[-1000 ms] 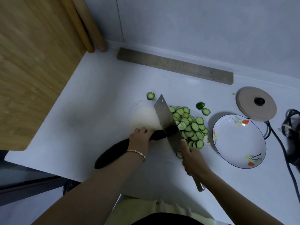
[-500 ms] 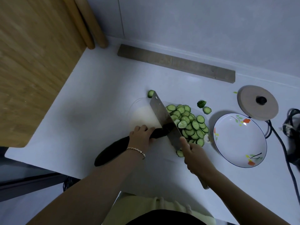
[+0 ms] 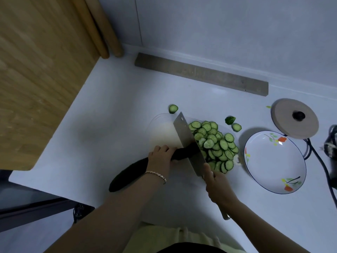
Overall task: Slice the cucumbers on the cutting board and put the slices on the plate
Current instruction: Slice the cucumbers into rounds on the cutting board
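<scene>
Cleaver across cucumber, plate right of slices

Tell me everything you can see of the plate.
The plate is round, shallow and white, glossy like ceramic, with a thin blue rim line and painted orange-and-green flowers. It lies upright on the white counter, right of the cutting board and the cucumber slices, none of which are in it. A wooden lid lies behind it; a black cable passes its right edge.
</scene>
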{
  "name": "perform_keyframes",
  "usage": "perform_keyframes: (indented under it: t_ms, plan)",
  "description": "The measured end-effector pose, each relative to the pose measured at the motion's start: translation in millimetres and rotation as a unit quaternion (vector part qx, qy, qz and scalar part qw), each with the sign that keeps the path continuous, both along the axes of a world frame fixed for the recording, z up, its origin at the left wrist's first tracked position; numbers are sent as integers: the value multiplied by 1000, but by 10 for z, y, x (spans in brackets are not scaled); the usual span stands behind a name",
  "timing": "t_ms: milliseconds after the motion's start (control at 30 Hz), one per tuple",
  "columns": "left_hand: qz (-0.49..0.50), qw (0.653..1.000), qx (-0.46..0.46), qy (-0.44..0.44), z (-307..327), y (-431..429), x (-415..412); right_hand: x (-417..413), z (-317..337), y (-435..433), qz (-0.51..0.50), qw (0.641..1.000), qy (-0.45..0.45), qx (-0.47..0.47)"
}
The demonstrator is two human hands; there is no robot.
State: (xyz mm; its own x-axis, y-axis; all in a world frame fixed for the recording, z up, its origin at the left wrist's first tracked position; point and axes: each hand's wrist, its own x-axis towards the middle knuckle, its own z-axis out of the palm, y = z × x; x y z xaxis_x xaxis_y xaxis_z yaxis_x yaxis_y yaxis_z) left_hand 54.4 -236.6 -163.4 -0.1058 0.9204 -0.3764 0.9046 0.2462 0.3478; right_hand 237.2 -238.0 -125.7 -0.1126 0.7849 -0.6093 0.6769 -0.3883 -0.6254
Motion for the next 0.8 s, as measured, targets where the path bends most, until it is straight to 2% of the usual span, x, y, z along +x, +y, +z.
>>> perform_keyframes:
  t_ms: [133,433,800]
  plan:
    - [20,1000,11,-3,-8,-12,10,39,170,84,-62,995,52,-60]
    - [13,1000,16,9,-4,-12,19,39,334,104,16,1000,17,4]
    - [14,1000,12,9,-6,-2,22,47,193,75,32,999,-12,-1]
